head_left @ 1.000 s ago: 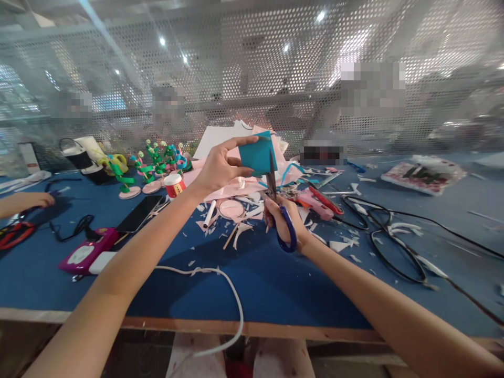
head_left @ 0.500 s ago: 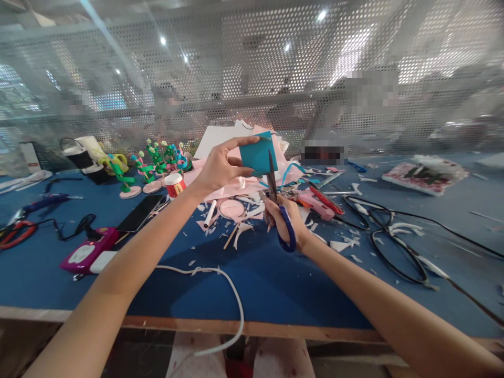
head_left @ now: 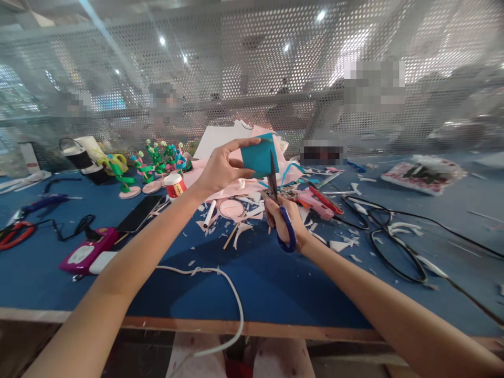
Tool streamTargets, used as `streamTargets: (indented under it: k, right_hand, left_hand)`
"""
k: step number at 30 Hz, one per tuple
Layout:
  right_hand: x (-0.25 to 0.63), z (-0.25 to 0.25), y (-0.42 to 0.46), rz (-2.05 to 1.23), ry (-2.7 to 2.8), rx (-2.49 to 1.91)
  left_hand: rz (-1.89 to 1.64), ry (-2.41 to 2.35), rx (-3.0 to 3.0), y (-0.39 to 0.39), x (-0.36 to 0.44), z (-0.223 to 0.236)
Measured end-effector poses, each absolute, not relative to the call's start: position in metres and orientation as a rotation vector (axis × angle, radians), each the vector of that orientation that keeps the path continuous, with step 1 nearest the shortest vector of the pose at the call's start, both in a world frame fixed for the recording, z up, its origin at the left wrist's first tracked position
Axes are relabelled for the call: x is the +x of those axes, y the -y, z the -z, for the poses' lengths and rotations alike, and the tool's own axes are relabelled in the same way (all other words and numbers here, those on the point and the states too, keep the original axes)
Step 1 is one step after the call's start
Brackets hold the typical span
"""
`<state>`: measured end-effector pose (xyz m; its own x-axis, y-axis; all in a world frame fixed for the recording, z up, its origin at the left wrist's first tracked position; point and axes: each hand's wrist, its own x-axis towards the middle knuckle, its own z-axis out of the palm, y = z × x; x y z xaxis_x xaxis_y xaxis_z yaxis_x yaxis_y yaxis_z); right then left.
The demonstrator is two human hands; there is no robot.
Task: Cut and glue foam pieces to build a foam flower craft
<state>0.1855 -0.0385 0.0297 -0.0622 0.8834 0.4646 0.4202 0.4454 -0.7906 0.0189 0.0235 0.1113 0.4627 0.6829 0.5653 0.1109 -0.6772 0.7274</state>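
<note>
My left hand [head_left: 226,165] pinches a square piece of blue paper [head_left: 258,156] by its left side, thumb below and fingers along the top. The paper is held up above the table. My right hand [head_left: 286,219] grips blue-handled scissors [head_left: 272,176], fingers in the loops. Their dark blades point upward along the right edge of the paper; whether they touch it is hard to tell. Beneath both hands lie paper scraps [head_left: 244,228], a pink paper disc [head_left: 231,209] and a white marker [head_left: 210,214].
Small green paper plants [head_left: 155,163] on pink discs stand at left, beside a red-and-white jar [head_left: 175,186]. Closer in are a black phone [head_left: 140,213] and a purple power strip [head_left: 88,250]. A pink glue gun [head_left: 321,203] and black cable [head_left: 378,252] lie right. Perforated metal screen [head_left: 252,68] behind.
Hardly anything differs. The blue paper and my left hand have shifted very slightly to the right and down; the scissors stay at its right edge.
</note>
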Motion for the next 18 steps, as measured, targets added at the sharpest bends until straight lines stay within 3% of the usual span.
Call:
streamTargets:
  k: [18]
  right_hand:
    - [0.184,-0.0277,0.0398,-0.59,1.631,-1.166]
  left_hand:
    - [-1.201,-0.621,2.113,-0.0249,0.0196,-0.1098]
